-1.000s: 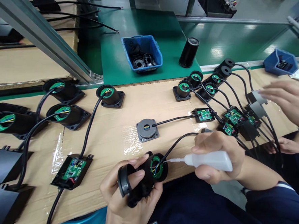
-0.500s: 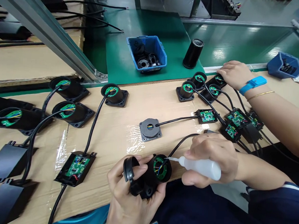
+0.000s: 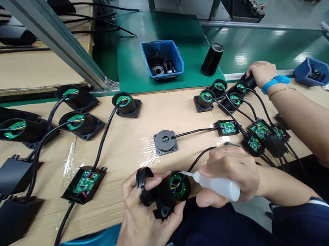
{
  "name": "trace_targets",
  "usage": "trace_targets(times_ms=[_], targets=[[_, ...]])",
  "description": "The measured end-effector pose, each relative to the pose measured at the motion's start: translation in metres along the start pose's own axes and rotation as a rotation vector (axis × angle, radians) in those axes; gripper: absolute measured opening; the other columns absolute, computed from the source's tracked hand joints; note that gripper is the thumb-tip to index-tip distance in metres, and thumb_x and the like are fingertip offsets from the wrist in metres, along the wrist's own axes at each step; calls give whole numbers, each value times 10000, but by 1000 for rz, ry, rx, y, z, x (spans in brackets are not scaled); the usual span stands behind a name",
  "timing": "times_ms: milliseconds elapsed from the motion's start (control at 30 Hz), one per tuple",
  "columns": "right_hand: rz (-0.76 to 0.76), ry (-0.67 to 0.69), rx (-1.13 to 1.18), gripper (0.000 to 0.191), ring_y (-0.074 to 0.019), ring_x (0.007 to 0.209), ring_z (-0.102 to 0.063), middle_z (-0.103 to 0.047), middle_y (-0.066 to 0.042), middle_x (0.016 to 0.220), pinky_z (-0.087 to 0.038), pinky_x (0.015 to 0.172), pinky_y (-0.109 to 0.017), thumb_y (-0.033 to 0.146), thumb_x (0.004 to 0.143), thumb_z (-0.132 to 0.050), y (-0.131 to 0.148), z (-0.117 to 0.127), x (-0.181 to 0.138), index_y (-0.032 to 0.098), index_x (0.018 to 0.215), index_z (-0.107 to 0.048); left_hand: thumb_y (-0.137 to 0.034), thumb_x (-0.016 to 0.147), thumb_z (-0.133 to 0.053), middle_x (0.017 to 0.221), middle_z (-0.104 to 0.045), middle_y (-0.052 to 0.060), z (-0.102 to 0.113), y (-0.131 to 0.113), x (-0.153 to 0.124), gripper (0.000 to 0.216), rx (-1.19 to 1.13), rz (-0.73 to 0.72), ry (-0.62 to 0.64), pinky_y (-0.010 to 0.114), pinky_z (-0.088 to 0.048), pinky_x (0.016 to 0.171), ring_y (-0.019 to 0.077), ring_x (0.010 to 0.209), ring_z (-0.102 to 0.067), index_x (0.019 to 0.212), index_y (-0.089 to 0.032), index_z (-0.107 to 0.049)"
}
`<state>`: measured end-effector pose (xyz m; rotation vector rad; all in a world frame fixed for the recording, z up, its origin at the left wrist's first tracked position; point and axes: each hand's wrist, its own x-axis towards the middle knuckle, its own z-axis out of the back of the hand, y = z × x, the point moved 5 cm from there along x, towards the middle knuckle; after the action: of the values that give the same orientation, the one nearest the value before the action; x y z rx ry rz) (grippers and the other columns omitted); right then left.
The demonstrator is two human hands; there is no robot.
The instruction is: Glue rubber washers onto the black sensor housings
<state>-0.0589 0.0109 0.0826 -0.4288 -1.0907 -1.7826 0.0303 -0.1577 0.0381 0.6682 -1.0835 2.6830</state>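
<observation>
Dispensing appears in hand: nearside of the grey cap (image 3: 165, 142), the black housing (image 3: 166, 191) and a ring (image 3: 140, 178) are held by the left hand (image 3: 144, 222), the squeeze bottle (image 3: 219, 186) by the right hand (image 3: 231, 171). Steady nozzle (image 3: 187, 173) aim is judged required next.

Bright light leaves white glare on the green surface (image 3: 272, 48).

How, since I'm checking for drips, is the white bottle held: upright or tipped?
Tipped: in the right hand, the white bottle lies roughly sideways, its thin nozzle pointing across at the black housing.
</observation>
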Motion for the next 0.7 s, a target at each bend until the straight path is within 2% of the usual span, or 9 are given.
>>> trace_targets(times_ms=[133,233,300,400,467,533,600,667,700], targets=[[-8,-26,14,278,-100,455,-534,-619,39,615,-435,434,-246,483,973,-668,-1,-1,0,221,931,-583,-219,826,-780,1128,-588,105,0,2,-2,581,-22,19,30,411,-600,950,255,1239,-555,1288,-164,-433],[-93,-44,91,284,-103,486,-562,-617,29,635,-440,445,-238,474,964,-687,-9,4,-2,205,921,-609,-226,819,-786,1121,-582,97,-1,6,-2,536,-20,37,38,424,-608,940,260,1226,-561,1261,-182,-487],[-239,-97,196,273,-103,518,-576,-625,19,678,-450,464,-233,453,941,-721,-22,11,-6,196,920,-634,-236,805,-801,1130,-587,95,-4,12,-4,586,-51,64,38,454,-607,956,268,1234,-561,1286,-194,-470],[-553,-296,391,290,-76,472,-501,-603,35,663,-400,428,-213,467,931,-719,-53,22,-17,192,878,-643,-231,783,-825,1165,-594,95,-13,26,-6,691,-128,87,31,475,-602,980,263,1248,-569,1330,-212,-404],[-717,-400,523,297,-66,465,-494,-612,49,650,-402,432,-194,479,926,-717,-76,26,-22,187,930,-661,-211,779,-832,1167,-596,91,-21,32,-6,704,-145,53,14,473,-595,998,247,1233,-580,1336,-211,-401],[-787,-420,599,335,-75,594,-611,-690,26,755,-504,549,-188,463,888,-759,-98,29,-17,181,1049,-679,-184,785,-824,1159,-593,89,-26,36,-6,683,-138,1,-16,461,-599,986,233,1204,-594,1333,-208,-418],[-781,-379,571,409,-101,859,-704,-750,-24,978,-573,779,-216,434,867,-780,-123,31,-3,180,1167,-664,-157,791,-812,1176,-583,100,-28,40,-6,666,-122,-45,-39,434,-613,947,222,1174,-609,1335,-203,-431],[-754,-274,447,420,-135,1088,-693,-735,-64,1178,-563,938,-266,411,918,-717,-151,32,19,188,1258,-612,-183,774,-835,1176,-599,107,-27,47,-9,688,-75,-93,-28,411,-619,918,222,1148,-622,1339,-202,-443],[-733,-206,339,399,-152,1150,-678,-718,-79,1236,-564,955,-288,382,947,-676,-167,32,31,190,1283,-578,-227,753,-861,1176,-614,115,-25,53,-11,720,-45,-111,-11,417,-617,920,236,1146,-628,1343,-200,-450]])
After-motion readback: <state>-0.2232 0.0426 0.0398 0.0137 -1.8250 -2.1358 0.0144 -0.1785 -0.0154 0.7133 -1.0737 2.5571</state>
